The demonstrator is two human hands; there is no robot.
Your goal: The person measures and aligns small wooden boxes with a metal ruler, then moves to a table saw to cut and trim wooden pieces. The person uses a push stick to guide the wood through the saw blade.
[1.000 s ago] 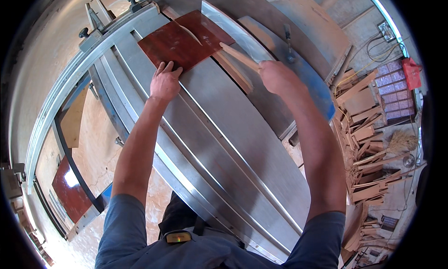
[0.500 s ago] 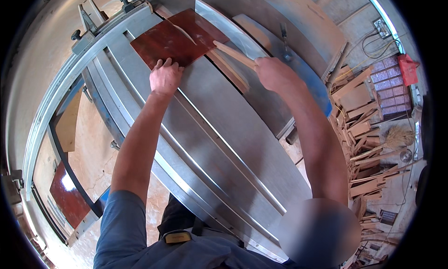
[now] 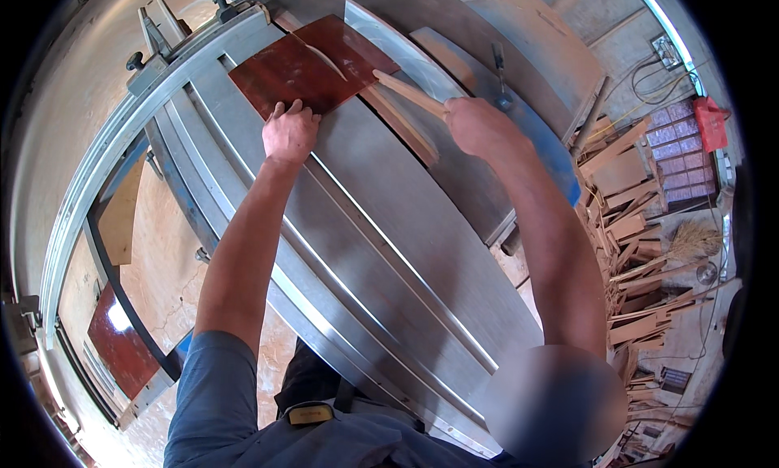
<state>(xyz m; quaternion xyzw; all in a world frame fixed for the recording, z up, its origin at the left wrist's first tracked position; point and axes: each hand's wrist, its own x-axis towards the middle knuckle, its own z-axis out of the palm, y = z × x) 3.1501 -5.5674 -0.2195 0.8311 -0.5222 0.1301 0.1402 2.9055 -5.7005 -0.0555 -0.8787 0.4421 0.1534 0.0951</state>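
Observation:
A glossy red-brown board lies flat on the grey metal saw table. A thin, curved saw blade shows along a line in the board's middle. My left hand rests at the board's near edge, fingers bent and closed on that edge. In my right hand, the fingers wrap around a pale wooden stick. The stick's far tip touches the board's near right corner. Along the board's right side stands a metal fence.
A sliding rail with a clamp runs along the table's left. Beyond the fence sit a blue-edged panel and a brush-like tool. Wood offcuts are heaped on the floor at right. Another red-brown board lies lower left.
The whole view has shifted very slightly to the right. Both hands, the stick and the board keep nearly the same places relative to one another.

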